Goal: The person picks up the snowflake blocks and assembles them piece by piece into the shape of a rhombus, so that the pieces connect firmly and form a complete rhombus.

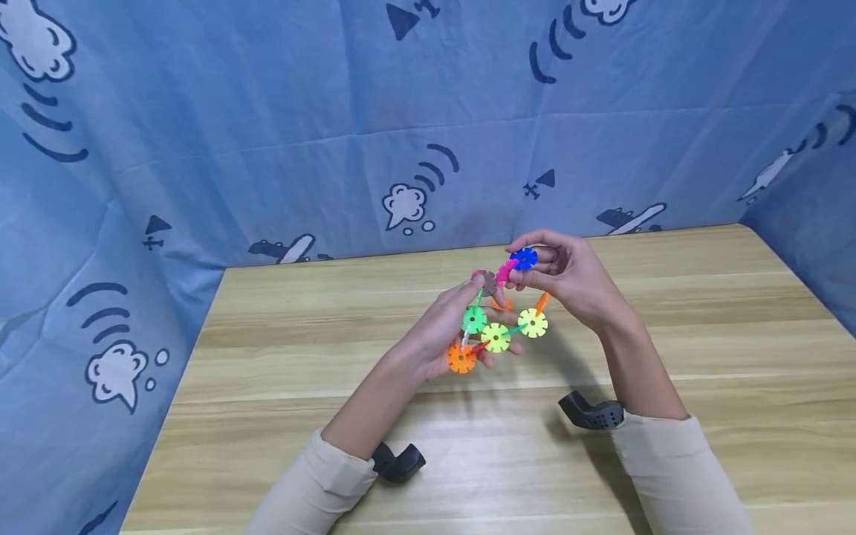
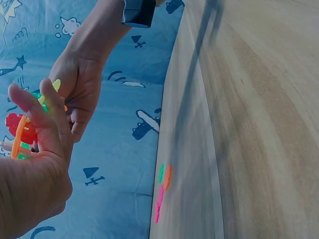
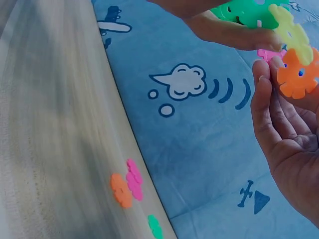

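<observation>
My left hand [image 1: 435,331] pinches a brownish notched plastic disc [image 1: 489,283] under its thumb, part of a linked chain of snowflake discs. Hanging across the left fingers are a green disc [image 1: 475,319], an orange disc [image 1: 461,360] and two yellow discs, one nearer [image 1: 496,338] and one farther right [image 1: 533,323], joined by edge-on discs. An edge-on orange disc [image 1: 542,302] stands at the right end. With thumb and fingers, my right hand [image 1: 578,279] grips a pink disc [image 1: 504,274] joined to a blue disc [image 1: 524,258], right beside the brownish one.
Loose discs lie on the wooden table [image 1: 281,386] near its back edge: a pink one [image 3: 133,179], an orange one [image 3: 120,190] and a green one [image 3: 155,227]. Behind the table hangs a blue patterned cloth [image 1: 301,111]. Black wrist devices, left [image 1: 399,464] and right [image 1: 591,412], sit by the sleeves.
</observation>
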{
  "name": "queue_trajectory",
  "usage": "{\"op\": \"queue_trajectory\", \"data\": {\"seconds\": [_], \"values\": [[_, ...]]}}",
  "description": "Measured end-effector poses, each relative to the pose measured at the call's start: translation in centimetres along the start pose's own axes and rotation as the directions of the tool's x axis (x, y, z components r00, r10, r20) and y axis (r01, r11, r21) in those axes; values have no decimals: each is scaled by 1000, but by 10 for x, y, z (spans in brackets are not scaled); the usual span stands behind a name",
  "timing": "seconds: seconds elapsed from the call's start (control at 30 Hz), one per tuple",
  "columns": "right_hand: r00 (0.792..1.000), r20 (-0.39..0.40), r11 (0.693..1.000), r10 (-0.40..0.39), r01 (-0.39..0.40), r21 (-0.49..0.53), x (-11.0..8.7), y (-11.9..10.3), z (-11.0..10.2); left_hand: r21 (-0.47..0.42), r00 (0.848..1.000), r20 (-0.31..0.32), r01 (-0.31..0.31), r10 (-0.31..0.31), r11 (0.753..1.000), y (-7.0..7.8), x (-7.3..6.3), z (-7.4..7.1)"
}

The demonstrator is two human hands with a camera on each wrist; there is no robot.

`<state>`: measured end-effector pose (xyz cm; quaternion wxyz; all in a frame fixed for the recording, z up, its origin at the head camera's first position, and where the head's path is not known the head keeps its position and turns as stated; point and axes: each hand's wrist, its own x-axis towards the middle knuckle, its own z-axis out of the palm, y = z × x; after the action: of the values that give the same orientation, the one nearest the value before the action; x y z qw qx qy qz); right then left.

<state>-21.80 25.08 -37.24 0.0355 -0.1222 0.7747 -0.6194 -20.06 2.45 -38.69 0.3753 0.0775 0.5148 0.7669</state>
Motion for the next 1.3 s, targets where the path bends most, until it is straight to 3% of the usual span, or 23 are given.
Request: {"op": "queue_trajectory", "data": {"seconds": [0.13, 0.37, 0.67, 1.03, 1.3], "values": [[1000, 0, 1000, 2, -2, -23, -1, 0, 0, 10, 1000, -8, -5, 6, 1000, 0, 1, 0], [1000, 20, 999, -24, 24, 43, 0, 3, 0, 37, 1000, 15, -15, 14, 999, -1, 2, 0], [1000, -10, 996, -29, 28, -87, -2, 3, -1, 51, 998, 41, -39, 37, 998, -1, 3, 0], [999, 5, 999, -31, 31, -15, 0, 6, 3, 95, 1000, 16, -22, 20, 995, -3, 4, -2], [999, 20, 998, -29, 31, -59, 2, 8, 6, 89, 999, 41, -17, 13, 996, -3, 2, -1]]}}
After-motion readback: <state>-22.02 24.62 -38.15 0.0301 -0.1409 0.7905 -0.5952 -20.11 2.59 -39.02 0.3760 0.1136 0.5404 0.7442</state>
